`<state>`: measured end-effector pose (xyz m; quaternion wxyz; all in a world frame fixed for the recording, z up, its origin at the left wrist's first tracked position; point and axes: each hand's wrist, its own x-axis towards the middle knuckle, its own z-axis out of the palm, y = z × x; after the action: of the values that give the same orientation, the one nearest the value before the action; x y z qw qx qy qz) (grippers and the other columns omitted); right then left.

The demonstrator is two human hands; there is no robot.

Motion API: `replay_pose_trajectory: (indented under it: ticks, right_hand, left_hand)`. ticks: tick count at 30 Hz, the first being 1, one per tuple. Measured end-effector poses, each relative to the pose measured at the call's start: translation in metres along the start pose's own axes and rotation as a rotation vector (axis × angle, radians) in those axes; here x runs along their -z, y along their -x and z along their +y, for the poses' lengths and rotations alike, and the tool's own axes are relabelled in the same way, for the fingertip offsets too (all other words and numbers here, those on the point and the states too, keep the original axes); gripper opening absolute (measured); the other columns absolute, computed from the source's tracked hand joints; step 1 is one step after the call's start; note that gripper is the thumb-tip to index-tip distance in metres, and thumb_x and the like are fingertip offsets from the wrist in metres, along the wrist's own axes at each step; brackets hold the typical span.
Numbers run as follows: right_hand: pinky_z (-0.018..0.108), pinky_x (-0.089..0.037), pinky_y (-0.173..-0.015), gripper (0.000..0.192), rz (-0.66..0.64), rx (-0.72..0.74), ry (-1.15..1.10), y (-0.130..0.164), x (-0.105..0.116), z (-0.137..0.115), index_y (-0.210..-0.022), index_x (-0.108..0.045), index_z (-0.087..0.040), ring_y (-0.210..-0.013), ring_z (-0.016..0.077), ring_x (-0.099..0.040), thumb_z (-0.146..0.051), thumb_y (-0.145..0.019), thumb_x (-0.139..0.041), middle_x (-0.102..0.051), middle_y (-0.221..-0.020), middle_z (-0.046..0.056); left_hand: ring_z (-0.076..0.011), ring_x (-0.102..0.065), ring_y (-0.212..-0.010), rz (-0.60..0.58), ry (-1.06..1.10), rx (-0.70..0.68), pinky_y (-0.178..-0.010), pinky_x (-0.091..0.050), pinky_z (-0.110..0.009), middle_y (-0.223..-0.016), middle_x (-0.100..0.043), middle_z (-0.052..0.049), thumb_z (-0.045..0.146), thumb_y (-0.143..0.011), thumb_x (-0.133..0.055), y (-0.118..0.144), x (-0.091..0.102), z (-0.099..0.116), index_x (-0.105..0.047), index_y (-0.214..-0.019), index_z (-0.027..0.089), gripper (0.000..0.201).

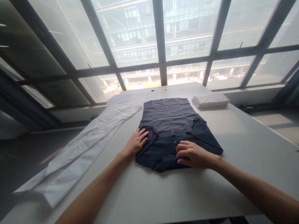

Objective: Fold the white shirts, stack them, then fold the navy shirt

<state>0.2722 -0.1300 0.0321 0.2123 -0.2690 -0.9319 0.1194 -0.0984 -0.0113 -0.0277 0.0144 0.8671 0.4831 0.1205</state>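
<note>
Cataloguing from largest to smallest, with the dark blue shirt as our landmark.

Item one: the window wall (161, 40), beyond the far end of the shirt, dark frames crossing pale panes with office buildings outside.

Item two: the white table (245, 133), bearing the shirt near its middle and running past it on all sides.

Item three: the long white cloth (88, 146), left of the shirt, stretched lengthwise, its near end spilling over the table's left edge.

Item four: the dark blue shirt (170, 121) itself, lying flat and buttoned, front placket up, sleeves folded inward across the body, collar end toward us.

Item five: the stack of folded white cloths (210, 100), just off the shirt's far right corner, apart from it.

Item six: our right hand (193, 154), resting on the shirt's near right part beside the placket, fingers curled and close together, tips pressing the fabric; whether they pinch a fold we cannot tell.

Item seven: our left hand (136, 142), laid palm down on the shirt's near left edge, over the folded sleeve, fingers straight and slightly spread, holding nothing.
</note>
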Motion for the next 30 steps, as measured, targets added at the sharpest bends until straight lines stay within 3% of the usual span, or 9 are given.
replay_pose_trajectory:
  ticks: [5,11,16,23,30]
  right_hand:
    - [0.034,-0.038,-0.085,0.034,-0.078,-0.049,0.060,-0.004,-0.005,-0.010,-0.084,-0.070,-0.020,-0.089,0.0184,-0.053,-0.043,-0.103,-0.054,-0.067,-0.088,0.003]
    - [0.034,-0.036,-0.087,0.035,-0.097,-0.086,0.017,-0.005,-0.002,-0.010,-0.084,-0.071,-0.021,-0.088,0.0176,-0.054,-0.045,-0.103,-0.053,-0.067,-0.088,0.003]
    - [0.035,-0.037,-0.090,0.037,-0.110,-0.059,0.009,-0.003,-0.001,-0.009,-0.090,-0.072,-0.021,-0.093,0.0196,-0.056,-0.057,-0.093,-0.065,-0.068,-0.094,0.004]
    - [0.037,-0.036,-0.093,0.039,-0.136,-0.089,0.015,-0.005,0.001,-0.012,-0.085,-0.070,-0.021,-0.092,0.0193,-0.055,-0.054,-0.100,-0.055,-0.067,-0.092,0.004]
    - [0.038,-0.036,-0.095,0.040,-0.148,-0.093,0.020,-0.005,0.004,-0.014,-0.082,-0.070,-0.021,-0.089,0.0188,-0.057,-0.056,-0.098,-0.056,-0.067,-0.087,0.003]
  left_hand:
    - [-0.0386,-0.029,-0.151,0.005,0.009,-0.002,-0.119,-0.030,-0.061,-0.161,-0.041,-0.007,0.055,-0.106,-0.034,0.000,-0.001,0.000,-0.052,-0.150,0.029,0.054]
    - [-0.0381,-0.029,-0.150,0.008,-0.001,-0.002,-0.118,-0.031,-0.060,-0.160,-0.042,-0.007,0.055,-0.106,-0.034,0.000,-0.003,-0.001,-0.052,-0.150,0.030,0.054]
    - [-0.0387,-0.030,-0.150,0.015,-0.006,-0.005,-0.118,-0.032,-0.061,-0.159,-0.043,-0.008,0.055,-0.105,-0.036,-0.001,-0.004,-0.002,-0.054,-0.149,0.028,0.054]
    - [-0.0370,-0.029,-0.151,0.053,-0.002,-0.023,-0.119,-0.031,-0.060,-0.163,-0.036,-0.008,0.053,-0.105,-0.039,0.000,-0.005,-0.002,-0.055,-0.147,0.029,0.052]
    - [-0.0292,-0.048,-0.135,0.064,0.026,-0.013,-0.117,-0.037,-0.048,-0.144,-0.053,-0.009,0.053,-0.104,-0.039,0.004,0.008,0.007,-0.059,-0.144,0.029,0.050]
